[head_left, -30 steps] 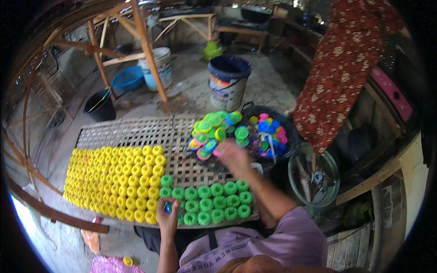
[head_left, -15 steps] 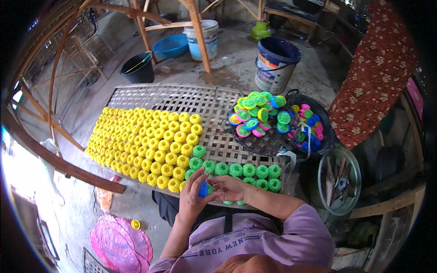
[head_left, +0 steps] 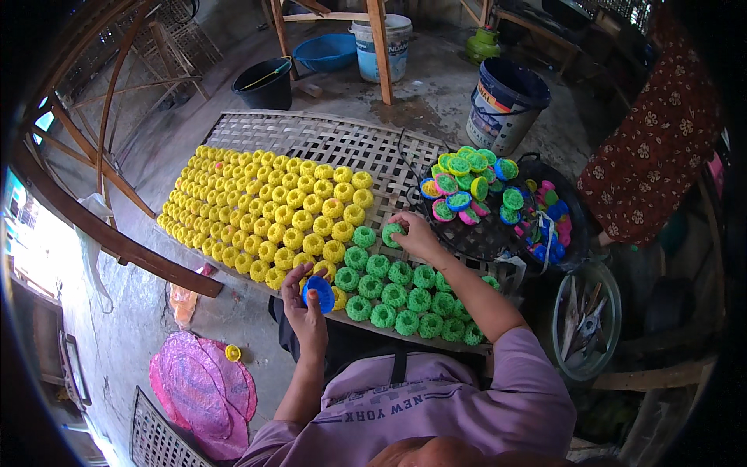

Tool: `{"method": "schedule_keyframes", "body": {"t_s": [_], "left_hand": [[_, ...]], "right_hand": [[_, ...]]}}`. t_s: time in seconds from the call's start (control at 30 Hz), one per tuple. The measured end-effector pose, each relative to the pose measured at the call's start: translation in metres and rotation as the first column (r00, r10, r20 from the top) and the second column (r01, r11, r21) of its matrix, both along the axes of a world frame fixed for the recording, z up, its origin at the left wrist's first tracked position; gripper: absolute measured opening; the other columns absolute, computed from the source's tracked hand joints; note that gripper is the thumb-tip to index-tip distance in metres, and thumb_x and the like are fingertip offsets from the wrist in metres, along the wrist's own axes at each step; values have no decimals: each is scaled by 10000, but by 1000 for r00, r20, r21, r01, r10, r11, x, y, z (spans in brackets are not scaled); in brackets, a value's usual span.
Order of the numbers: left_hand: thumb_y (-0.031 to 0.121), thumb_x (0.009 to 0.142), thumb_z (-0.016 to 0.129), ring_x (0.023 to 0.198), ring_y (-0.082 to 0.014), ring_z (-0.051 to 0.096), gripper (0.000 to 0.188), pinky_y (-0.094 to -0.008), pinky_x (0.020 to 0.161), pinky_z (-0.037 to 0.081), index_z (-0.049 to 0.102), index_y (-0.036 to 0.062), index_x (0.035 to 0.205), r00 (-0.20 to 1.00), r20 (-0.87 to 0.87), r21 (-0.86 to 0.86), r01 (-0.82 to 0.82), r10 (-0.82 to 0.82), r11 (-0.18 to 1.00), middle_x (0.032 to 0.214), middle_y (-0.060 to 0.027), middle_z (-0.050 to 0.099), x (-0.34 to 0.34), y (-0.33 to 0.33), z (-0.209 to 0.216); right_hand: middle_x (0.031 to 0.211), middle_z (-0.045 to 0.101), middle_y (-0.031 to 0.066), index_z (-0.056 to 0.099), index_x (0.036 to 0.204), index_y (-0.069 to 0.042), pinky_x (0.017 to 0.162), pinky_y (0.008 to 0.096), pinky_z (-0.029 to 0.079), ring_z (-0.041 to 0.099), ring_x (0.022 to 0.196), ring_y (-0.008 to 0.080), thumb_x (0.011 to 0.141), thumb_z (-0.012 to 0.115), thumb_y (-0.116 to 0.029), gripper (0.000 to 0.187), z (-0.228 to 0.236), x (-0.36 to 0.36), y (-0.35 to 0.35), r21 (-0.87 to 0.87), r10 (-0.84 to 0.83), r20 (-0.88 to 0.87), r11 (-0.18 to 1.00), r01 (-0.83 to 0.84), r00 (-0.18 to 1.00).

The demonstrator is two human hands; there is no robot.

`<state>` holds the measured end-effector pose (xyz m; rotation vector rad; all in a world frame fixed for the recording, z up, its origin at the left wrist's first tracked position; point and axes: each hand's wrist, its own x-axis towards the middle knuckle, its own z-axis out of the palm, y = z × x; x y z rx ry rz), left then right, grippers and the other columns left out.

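My left hand grips an emptied blue plastic mould, its hollow facing up, above the board's near edge. At the far end of the green rows, my right hand has its fingers closed on a round green cake with a crumbly, stringy surface. Several similar green cakes stand in rows on the woven bamboo board. To their left, yellow cakes of the same shape, with hollowed tops, fill much of the board.
Beyond my right arm, filled moulds lie heaped on a dark round tray, beside a basin of pink and blue moulds. A clear tub stands at right. Buckets stand behind; a pink plastic sheet lies on the floor.
My hands have parted. The right moved up and rightward to the far end of the greens with a green cake; the left drew back leftward with the blue mould. The view shifted slightly.
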<state>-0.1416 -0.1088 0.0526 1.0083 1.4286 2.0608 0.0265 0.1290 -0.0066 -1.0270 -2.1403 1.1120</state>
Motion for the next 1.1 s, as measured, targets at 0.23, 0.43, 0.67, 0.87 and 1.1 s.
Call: {"method": "schedule_keyframes", "body": {"t_s": [0.23, 0.43, 0.67, 0.87, 1.1], "left_hand": [[461, 940, 616, 1095, -321, 627, 643, -399, 934, 522, 413, -25, 1309, 999, 35, -67, -4, 6, 998, 1260, -200, 536, -14, -7, -3], [431, 955, 606, 1088, -299, 631, 598, -398, 929, 525, 426, -20, 1303, 999, 36, -81, -9, 12, 997, 1240, -186, 559, -14, -5, -3], [354, 988, 573, 1083, -290, 636, 482, -398, 926, 531, 454, -15, 1275, 998, 45, -91, 52, -48, 995, 1232, -173, 569, -8, 11, -10], [433, 1005, 501, 1076, -304, 640, 491, -429, 897, 547, 485, 5, 1244, 976, 210, -118, 79, -53, 990, 1192, -157, 586, -1, -5, -7], [610, 943, 492, 1062, -304, 607, 638, -415, 926, 540, 494, 36, 1222, 530, 836, 47, 191, -143, 980, 1199, -139, 580, -7, 3, -9]], "right_hand": [[1010, 643, 113, 552, 1051, -34, 818, 378, 516, 640, 952, 240, 773, 747, -176, 368, -17, -16, 6, -47, -109, 120, 992, 116, 987], [948, 622, 131, 556, 1007, -32, 752, 400, 513, 639, 875, 274, 773, 736, -205, 342, -21, -22, 3, -202, 6, 69, 979, 8, 998], [902, 633, 156, 612, 1000, -28, 755, 453, 505, 625, 875, 335, 819, 718, -200, 271, -3, -7, -5, 246, 14, 226, 967, -71, 974], [963, 670, 166, 635, 1146, -31, 880, 481, 474, 625, 921, 365, 886, 649, -163, 292, 25, 7, -23, 403, 4, 331, 904, -146, 944], [1328, 518, 145, 643, 1043, -62, 1094, 572, 306, 445, 1274, 401, 782, 655, -50, 261, 63, 105, 32, 738, -443, 487, 669, -84, 752]]}}
